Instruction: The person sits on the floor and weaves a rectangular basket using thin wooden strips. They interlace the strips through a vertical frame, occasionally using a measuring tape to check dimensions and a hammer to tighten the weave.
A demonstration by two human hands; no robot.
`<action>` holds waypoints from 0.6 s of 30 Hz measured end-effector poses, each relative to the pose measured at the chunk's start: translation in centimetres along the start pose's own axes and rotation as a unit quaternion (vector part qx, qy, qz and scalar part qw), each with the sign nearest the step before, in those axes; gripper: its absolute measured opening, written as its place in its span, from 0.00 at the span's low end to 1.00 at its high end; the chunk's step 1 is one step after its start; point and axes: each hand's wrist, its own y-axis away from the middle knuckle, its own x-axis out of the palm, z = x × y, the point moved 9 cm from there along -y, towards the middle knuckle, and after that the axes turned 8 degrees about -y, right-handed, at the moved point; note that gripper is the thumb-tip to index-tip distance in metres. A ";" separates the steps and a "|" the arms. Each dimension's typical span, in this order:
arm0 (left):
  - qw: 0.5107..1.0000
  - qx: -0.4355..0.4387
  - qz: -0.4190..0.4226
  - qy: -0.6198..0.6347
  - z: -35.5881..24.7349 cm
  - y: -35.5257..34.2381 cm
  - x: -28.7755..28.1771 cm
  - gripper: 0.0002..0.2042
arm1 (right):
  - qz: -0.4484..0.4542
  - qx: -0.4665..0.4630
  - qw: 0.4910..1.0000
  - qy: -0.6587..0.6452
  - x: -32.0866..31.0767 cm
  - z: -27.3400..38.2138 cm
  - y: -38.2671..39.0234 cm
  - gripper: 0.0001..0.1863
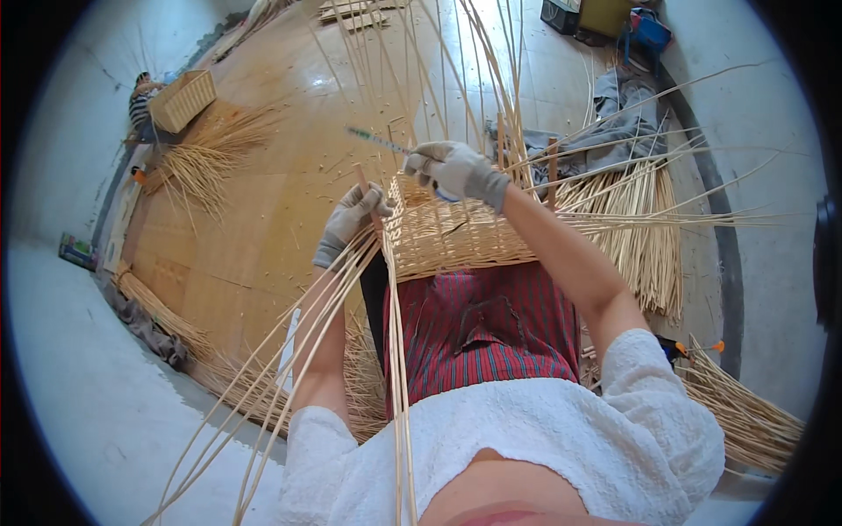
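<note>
While the left hand (346, 224) clasped a stake (360, 178), probably steadying the basket (465, 241), the right hand (456, 172) gripped a slim tool (375, 138).

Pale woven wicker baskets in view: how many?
2: one wicker basket by the wearer's red striped cloth, a second basket beside a person, upper left. Others may be hidden.

Pale tan wicker basket (447, 235) is woven from slim plant rods, ribbed and rough overall, matt; brown straight wooden stakes (553, 173) are left matt; pale grey cloth gloves (345, 226) are matt; red striped lap cloth (474, 337) is creased, woven; white top (526, 416) is finished nubbly, terry-like; tan floor (254, 228) is smooth, light glossily reflected.
</note>
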 end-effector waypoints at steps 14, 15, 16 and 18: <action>0.994 0.097 0.031 -0.028 -4.9 -2.7 -0.7 0.15 | 0.016 -0.092 0.915 0.393 -6.2 3.4 1.2 0.25; 0.995 0.094 0.011 -0.042 -5.2 -2.5 -0.8 0.16 | 0.002 -0.081 0.923 0.377 -9.5 3.1 2.5 0.25; 0.994 0.093 0.011 -0.052 -5.4 -2.1 -0.7 0.16 | -0.015 -0.071 0.929 0.362 -12.9 2.7 3.8 0.26; 0.992 0.095 0.024 -0.075 -6.0 -2.1 -0.1 0.17 | -0.054 -0.018 0.947 0.317 -20.4 -0.1 6.1 0.24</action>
